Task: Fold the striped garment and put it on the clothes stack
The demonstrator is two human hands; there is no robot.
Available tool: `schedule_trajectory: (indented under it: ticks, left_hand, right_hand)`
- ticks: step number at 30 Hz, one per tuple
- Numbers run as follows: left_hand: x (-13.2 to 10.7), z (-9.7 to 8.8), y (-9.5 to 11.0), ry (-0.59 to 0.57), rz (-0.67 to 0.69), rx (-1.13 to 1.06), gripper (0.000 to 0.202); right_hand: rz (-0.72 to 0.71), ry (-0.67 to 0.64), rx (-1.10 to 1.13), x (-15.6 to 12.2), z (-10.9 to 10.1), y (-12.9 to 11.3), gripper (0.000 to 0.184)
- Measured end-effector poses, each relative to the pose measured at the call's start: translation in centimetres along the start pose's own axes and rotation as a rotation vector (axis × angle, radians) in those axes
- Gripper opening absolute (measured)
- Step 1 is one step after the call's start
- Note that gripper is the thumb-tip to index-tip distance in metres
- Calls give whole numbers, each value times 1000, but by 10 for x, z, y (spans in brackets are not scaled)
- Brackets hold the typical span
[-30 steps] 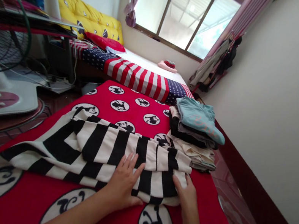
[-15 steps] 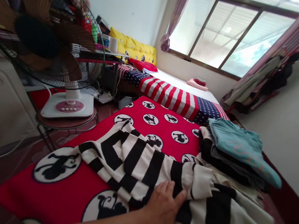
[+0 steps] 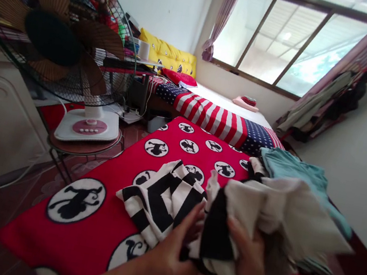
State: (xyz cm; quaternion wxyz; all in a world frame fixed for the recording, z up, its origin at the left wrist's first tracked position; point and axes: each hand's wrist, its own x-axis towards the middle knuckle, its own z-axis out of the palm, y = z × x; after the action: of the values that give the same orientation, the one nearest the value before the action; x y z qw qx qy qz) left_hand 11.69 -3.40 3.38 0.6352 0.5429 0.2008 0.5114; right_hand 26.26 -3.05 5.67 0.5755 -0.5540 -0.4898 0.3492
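Brt window (image 3: 285, 42) w/ pink curtains (image 3: 226, 14)

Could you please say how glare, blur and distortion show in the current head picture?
Head view throughout: the window is bright, washed out in parts; the lifted end of the striped garment looks smeared, probably by motion; the fan at left appears stretched, perhaps by the lens.

The camera sits on the person's head — it looks forward and down, with the left hand (image 3: 174, 255) and right hand (image 3: 248, 263) near, the window (image 3: 282, 36) far.
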Motion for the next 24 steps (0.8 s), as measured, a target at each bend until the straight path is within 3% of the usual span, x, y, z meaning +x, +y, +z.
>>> schedule_trajectory:
  ticks: [2, 4, 7, 9, 12, 17, 19, 22, 24]
  left_hand:
    - [-8, -26, 2, 219, 15, -50, 108]
    - [-15, -51, -1, 471, -69, -93, 94]
    - [-21, -77, -9, 686, -217, -80, 81]
    - [-22, -85, -14, 699, -200, 4, 85]
    - [-20, -86, -17, 734, -163, 119, 89]
    - [-17, -84, -19, 826, -194, 120, 93]
    - [-18, -84, -20, 842, -194, 117, 91]
    - [-20, -89, -17, 815, -202, 141, 86]
    - [-22, -95, -9, 804, -176, 335, 81]
  right_hand:
    - [41, -82, -8, 17, 62, -2, 60]
    - [21, -234, -53, 27, 105, 9, 51]
    - [-89, -355, -123, 21, 131, 29, 47]
    - [-212, -343, -148, 10, 126, 29, 41]
    - [-351, -303, -171, -3, 93, 15, 28]
    - [-448, 23, -408, -14, 20, 18, 15]
    - [-473, 8, -542, -22, 1, 31, 17]
    - [-563, -140, -729, -36, -10, 43, 36]
    - [-613, -205, -815, -44, -10, 46, 45]
